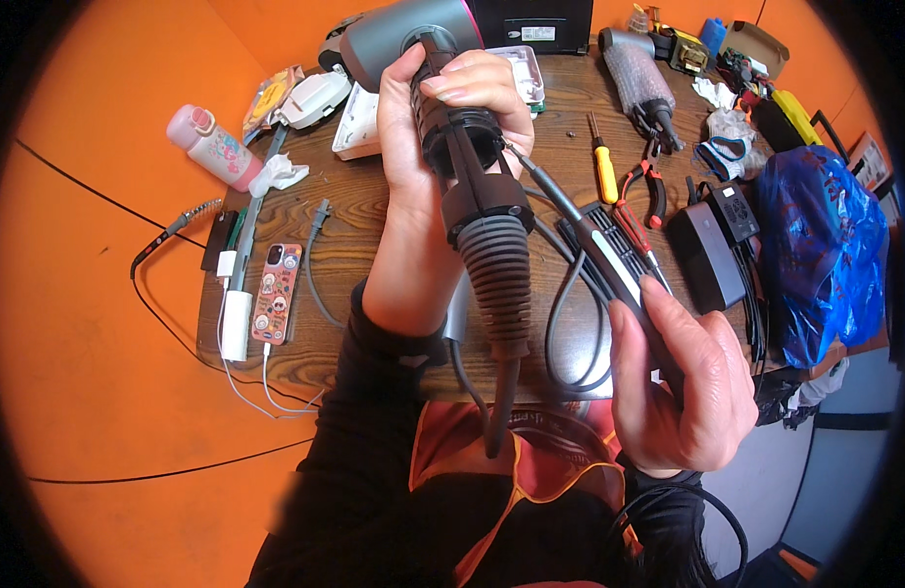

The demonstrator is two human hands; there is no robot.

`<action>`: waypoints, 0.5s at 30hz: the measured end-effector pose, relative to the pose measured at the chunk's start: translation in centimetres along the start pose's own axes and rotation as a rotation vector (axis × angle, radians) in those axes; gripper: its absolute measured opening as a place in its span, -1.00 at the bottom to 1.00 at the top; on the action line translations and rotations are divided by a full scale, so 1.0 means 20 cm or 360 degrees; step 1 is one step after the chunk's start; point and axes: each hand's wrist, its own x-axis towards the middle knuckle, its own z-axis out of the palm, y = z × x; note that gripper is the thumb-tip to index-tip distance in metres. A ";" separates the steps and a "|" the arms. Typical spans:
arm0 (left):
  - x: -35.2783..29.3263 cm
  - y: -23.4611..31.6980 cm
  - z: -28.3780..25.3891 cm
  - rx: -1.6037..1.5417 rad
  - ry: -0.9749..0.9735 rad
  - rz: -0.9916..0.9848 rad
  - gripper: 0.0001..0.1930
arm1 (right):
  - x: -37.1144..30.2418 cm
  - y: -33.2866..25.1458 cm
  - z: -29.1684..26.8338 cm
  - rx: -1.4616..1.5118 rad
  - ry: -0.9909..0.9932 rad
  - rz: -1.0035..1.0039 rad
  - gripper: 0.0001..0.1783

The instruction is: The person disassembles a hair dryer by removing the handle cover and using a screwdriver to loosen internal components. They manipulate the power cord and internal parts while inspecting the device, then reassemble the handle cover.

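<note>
My left hand [480,93] is wrapped round the dark handle of a hair dryer [379,44], whose grey barrel with a pink rim points away at the top. Toward me, the handle's black end collar leads into a ribbed cord sleeve [496,279] and a grey cord. Pinched between thumb and fingers, my right hand [692,382] holds a slim pen-shaped tool [617,263], dark with a light strip along its side. Its thin tip reaches the side of the collar, beside my left fingers; whether it touches, I cannot tell.
On the wooden table [344,235] lie a yellow-handled screwdriver [606,171], red-and-black pliers [653,191], a black adapter [707,255] and a phone [274,294]. A pink bottle [214,149] stands left; a blue bag [825,255] is at right. Grey cord loops [552,338] lie beneath the tool.
</note>
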 end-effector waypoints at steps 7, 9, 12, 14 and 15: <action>0.00 0.01 -0.01 0.0114 -0.0010 0.0036 -0.77 | 0.00 0.00 -0.01 0.0006 -0.0018 -0.0013 -0.67; 0.00 0.00 0.00 0.0133 -0.0044 0.0030 -0.76 | 0.00 0.00 0.00 0.0015 -0.0009 -0.0027 -0.67; 0.00 0.00 0.00 0.0181 -0.0059 0.0048 -0.76 | 0.00 0.00 -0.01 0.0019 -0.0025 -0.0034 -0.67; 0.00 0.00 0.01 0.0189 -0.0055 0.0068 -0.76 | 0.00 0.00 -0.01 0.0021 -0.0038 -0.0034 -0.67; 0.00 0.00 0.01 0.0165 -0.0071 0.0049 -0.76 | 0.00 0.00 -0.01 0.0025 -0.0040 -0.0034 -0.67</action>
